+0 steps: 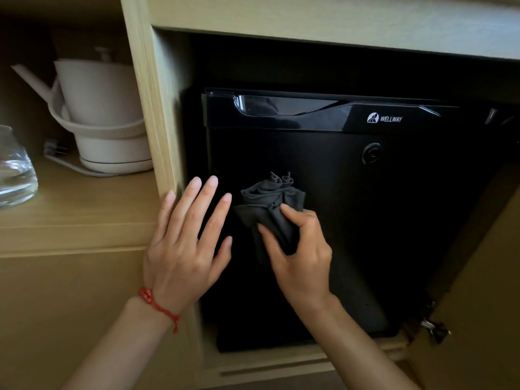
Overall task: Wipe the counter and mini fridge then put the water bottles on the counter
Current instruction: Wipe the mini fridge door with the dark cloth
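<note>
A black mini fridge [365,220] with a WELLWAY logo sits shut inside a light wooden cabinet recess. My right hand [301,249] is shut on a bunched dark grey cloth [270,201], which it presses against the left part of the fridge door. Flat beside it lies my left hand [185,243], fingers spread, resting on the door's left edge and the cabinet post. A red bead bracelet circles that wrist. No water bottles are in view.
On the wooden shelf [84,209] at left stand a white electric kettle [104,114] on its base, with cord and plug, and a clear glass vessel [14,170] at the frame edge. The open cabinet door [478,277] stands at right, hinge low down.
</note>
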### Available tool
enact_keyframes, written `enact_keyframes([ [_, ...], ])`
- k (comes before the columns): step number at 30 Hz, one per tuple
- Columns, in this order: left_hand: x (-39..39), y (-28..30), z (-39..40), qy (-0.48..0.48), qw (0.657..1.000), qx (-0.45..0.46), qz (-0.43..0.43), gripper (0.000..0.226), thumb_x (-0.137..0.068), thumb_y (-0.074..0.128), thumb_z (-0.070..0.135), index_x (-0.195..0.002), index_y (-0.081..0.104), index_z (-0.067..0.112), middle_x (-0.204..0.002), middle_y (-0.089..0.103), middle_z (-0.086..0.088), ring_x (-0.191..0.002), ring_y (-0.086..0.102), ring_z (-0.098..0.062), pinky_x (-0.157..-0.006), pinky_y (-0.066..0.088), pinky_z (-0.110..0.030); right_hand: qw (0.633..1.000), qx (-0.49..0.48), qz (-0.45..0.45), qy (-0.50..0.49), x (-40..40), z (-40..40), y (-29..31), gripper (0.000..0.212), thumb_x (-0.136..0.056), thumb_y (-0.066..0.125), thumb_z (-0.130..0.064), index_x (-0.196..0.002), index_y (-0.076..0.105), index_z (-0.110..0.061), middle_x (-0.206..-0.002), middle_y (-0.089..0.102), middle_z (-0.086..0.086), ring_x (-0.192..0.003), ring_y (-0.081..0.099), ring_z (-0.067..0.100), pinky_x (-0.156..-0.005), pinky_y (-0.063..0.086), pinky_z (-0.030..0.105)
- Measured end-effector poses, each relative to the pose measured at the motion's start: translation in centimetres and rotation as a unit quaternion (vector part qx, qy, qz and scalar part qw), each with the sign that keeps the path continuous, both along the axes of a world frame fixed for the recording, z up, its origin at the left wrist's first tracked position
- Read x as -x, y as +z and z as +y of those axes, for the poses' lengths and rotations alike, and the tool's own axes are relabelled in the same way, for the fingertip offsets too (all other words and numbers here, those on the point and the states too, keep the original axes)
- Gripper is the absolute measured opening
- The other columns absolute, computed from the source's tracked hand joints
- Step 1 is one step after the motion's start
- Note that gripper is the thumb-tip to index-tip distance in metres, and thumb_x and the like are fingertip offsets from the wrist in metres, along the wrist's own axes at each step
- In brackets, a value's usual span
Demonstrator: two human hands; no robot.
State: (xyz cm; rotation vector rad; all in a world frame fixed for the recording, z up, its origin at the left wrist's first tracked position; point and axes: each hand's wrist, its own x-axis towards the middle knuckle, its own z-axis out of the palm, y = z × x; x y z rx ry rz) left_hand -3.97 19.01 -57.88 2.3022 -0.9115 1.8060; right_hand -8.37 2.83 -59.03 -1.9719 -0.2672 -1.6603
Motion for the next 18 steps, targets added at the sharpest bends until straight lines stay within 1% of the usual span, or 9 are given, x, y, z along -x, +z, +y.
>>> enact_keyframes([
  [4,-0.1,-0.2,0.2,0.014,1.000,0.010,-0.005,0.049,-0.090,0.047,0.027,-0.134,0.044,0.007,-0.143,0.037,-0.016,-0.135,0.031,-0.029,-0.113,0.022,-0.046,0.999,0.020,-0.011,-0.029,0.2,-1.3,0.6,0.033,-0.083,0.066,-0.025,-0.106,0.049,-0.009,-0.086,0.062,0.015,-0.084,0.057,0.014,-0.076,0.045,0.013],
  [7,-0.3,-0.4,0.8,0.027,0.999,0.009,-0.014,0.049,-0.090,0.048,0.029,-0.133,0.045,0.007,-0.142,0.038,-0.016,-0.135,0.032,-0.028,-0.112,0.022,-0.046,0.997,0.012,-0.027,-0.069,0.7,-2.5,1.6,0.036,-0.079,0.068,-0.025,-0.103,0.049,-0.007,-0.084,0.063,0.018,-0.083,0.056,0.016,-0.079,0.042,0.012],
  [9,-0.4,-0.5,1.2,0.029,0.999,0.006,-0.020,0.049,-0.090,0.048,0.028,-0.133,0.045,0.006,-0.142,0.038,-0.016,-0.134,0.033,-0.028,-0.112,0.023,-0.047,0.994,-0.024,-0.031,-0.104,1.2,-3.5,2.0,0.040,-0.075,0.072,-0.023,-0.102,0.049,-0.004,-0.083,0.063,0.021,-0.084,0.055,0.016,-0.081,0.039,0.008],
  [11,-0.5,-0.6,1.4,0.027,0.999,0.007,-0.026,0.051,-0.089,0.049,0.028,-0.134,0.044,0.007,-0.143,0.037,-0.015,-0.134,0.033,-0.027,-0.111,0.024,-0.047,0.988,-0.087,-0.024,-0.128,1.7,-4.2,2.1,0.042,-0.072,0.075,-0.019,-0.100,0.051,0.002,-0.084,0.062,0.022,-0.082,0.058,0.015,-0.077,0.042,0.014],
  [13,-0.6,-0.6,1.5,0.025,0.999,0.007,-0.032,0.052,-0.089,0.049,0.029,-0.135,0.043,0.007,-0.144,0.035,-0.013,-0.135,0.032,-0.026,-0.111,0.025,-0.046,0.981,-0.133,-0.014,-0.137,2.0,-4.3,1.9,0.042,-0.072,0.074,-0.016,-0.099,0.051,0.008,-0.086,0.060,0.019,-0.082,0.056,0.018,-0.074,0.042,0.020],
  [14,-0.7,-0.7,1.5,0.024,0.999,0.007,-0.033,0.052,-0.089,0.049,0.029,-0.136,0.042,0.007,-0.145,0.034,-0.012,-0.135,0.031,-0.026,-0.111,0.025,-0.046,0.979,-0.149,-0.011,-0.136,1.9,-4.0,1.6,0.042,-0.073,0.074,-0.015,-0.099,0.051,0.009,-0.088,0.057,0.015,-0.084,0.055,0.019,-0.074,0.042,0.020],
  [16,-0.8,-0.8,1.4,0.025,0.999,0.007,-0.037,0.054,-0.088,0.049,0.030,-0.137,0.041,0.008,-0.146,0.032,-0.012,-0.136,0.029,-0.026,-0.112,0.025,-0.045,0.975,-0.186,-0.012,-0.122,1.7,-3.1,1.4,0.043,-0.075,0.072,-0.015,-0.103,0.049,0.008,-0.094,0.050,0.007,-0.088,0.052,0.014,-0.076,0.041,0.013],
  [18,-1.0,-0.8,1.4,0.027,0.999,0.009,-0.040,0.054,-0.088,0.049,0.030,-0.137,0.040,0.009,-0.146,0.032,-0.012,-0.136,0.030,-0.025,-0.112,0.024,-0.045,0.970,-0.224,-0.015,-0.094,1.4,-2.0,1.2,0.045,-0.079,0.067,-0.021,-0.111,0.045,0.001,-0.100,0.049,0.005,-0.092,0.051,0.008,-0.079,0.039,0.005],
])
